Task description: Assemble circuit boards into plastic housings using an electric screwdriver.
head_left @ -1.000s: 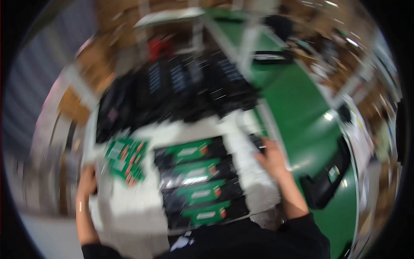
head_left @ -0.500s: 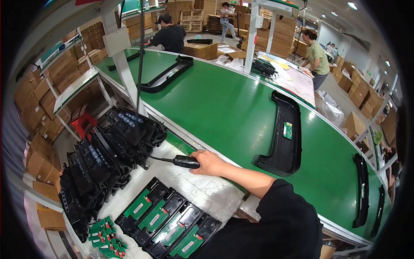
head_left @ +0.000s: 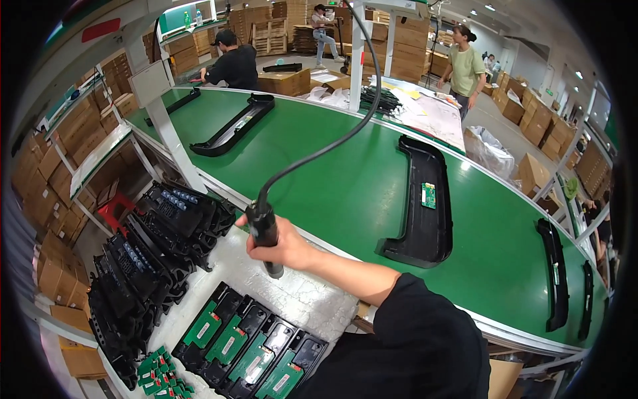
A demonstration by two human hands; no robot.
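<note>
My right hand point(head_left: 287, 247) is closed around a black electric screwdriver point(head_left: 264, 231), held upright with its tip pointing down above the white worktable point(head_left: 299, 299). Its black cable point(head_left: 332, 143) arcs up and away overhead. Below the tool, a row of black housings fitted with green circuit boards point(head_left: 249, 346) lies on the table. My left hand is out of view.
A heap of black plastic parts point(head_left: 153, 253) fills the left side, and small green boards point(head_left: 159, 382) lie at the bottom. Behind runs a green conveyor belt point(head_left: 345, 179) carrying long black trays point(head_left: 422, 213). Other people stand beyond it among cardboard boxes.
My right hand has lifted the screwdriver from lying low near the table to an upright hold. The view has swung up and steadied; my left hand has dropped out of sight.
</note>
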